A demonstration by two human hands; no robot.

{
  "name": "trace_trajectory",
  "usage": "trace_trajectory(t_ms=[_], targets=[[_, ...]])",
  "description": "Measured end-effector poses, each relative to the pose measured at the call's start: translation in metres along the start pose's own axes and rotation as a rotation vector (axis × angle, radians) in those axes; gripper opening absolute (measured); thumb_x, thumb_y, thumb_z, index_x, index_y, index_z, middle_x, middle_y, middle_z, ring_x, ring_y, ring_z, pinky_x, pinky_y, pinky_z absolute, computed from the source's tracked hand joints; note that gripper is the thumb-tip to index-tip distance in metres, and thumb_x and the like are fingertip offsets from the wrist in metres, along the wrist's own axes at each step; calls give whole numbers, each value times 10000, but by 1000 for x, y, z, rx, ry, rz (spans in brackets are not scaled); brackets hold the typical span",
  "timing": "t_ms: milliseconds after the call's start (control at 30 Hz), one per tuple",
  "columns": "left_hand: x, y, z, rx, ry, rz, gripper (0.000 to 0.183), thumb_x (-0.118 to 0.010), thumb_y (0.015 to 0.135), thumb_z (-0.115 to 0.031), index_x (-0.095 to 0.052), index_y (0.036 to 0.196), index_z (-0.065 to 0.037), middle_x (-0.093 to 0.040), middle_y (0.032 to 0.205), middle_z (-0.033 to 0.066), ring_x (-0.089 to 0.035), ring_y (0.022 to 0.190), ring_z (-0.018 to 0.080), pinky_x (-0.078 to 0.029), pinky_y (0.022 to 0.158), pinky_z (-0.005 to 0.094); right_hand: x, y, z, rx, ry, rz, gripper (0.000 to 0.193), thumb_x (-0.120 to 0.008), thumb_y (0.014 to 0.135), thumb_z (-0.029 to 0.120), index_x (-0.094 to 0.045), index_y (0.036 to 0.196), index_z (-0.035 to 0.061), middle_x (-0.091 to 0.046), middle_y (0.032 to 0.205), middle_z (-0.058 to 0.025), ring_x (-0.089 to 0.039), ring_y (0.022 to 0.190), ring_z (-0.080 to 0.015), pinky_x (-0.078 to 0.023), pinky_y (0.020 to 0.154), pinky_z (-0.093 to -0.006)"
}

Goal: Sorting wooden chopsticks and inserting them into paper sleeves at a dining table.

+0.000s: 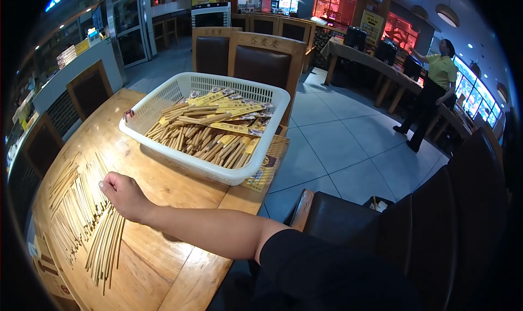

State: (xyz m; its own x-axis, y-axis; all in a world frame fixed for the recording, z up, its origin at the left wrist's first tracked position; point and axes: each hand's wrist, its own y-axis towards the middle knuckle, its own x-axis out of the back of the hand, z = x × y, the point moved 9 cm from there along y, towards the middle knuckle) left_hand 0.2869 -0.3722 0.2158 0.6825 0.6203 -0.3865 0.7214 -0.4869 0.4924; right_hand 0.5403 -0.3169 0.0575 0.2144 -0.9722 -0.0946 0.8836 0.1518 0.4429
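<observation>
While the right hand (128, 198) curls inward (whether it pinches anything, I cannot tell), the nearest chopsticks (103, 251) lie beside it on the table (158, 267), long axes running toward the near side.

Just a bunch of slim tan chopsticks (106, 245) lying flat and loose on the wooden table (155, 256), kinda fanned in overlapping rows, dark ends showing mid-spread.
</observation>
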Motion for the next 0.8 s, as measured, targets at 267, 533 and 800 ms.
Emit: trace_trajectory(t_ms=[267,533,800], targets=[[-14,-8,-11,-410,-8,-408,181,-688,903,-245,-637,884,-72,-595,844,100,-567,645,202,-511,552,322,-5,-2,3,19,-24,41,251,-552,962,213,-543,819,6,-515,649,-43,-453,623,-121,-420,595,-314],[-16,5,5,-33,-172,515,245,-737,859,-260,-627,841,-42,-595,786,101,-543,502,196,-454,435,290,-4,-6,12,47,-38,57,227,-564,948,193,-560,826,2,-534,649,-41,-464,617,-112,-419,584,-309],[6,-2,13,-121,37,110,258,-714,849,-205,-592,686,-46,-585,636,91,-528,463,201,-430,417,294,0,-8,13,78,-61,41,201,-590,927,181,-583,826,8,-559,660,-44,-495,633,-106,-443,601,-296]])
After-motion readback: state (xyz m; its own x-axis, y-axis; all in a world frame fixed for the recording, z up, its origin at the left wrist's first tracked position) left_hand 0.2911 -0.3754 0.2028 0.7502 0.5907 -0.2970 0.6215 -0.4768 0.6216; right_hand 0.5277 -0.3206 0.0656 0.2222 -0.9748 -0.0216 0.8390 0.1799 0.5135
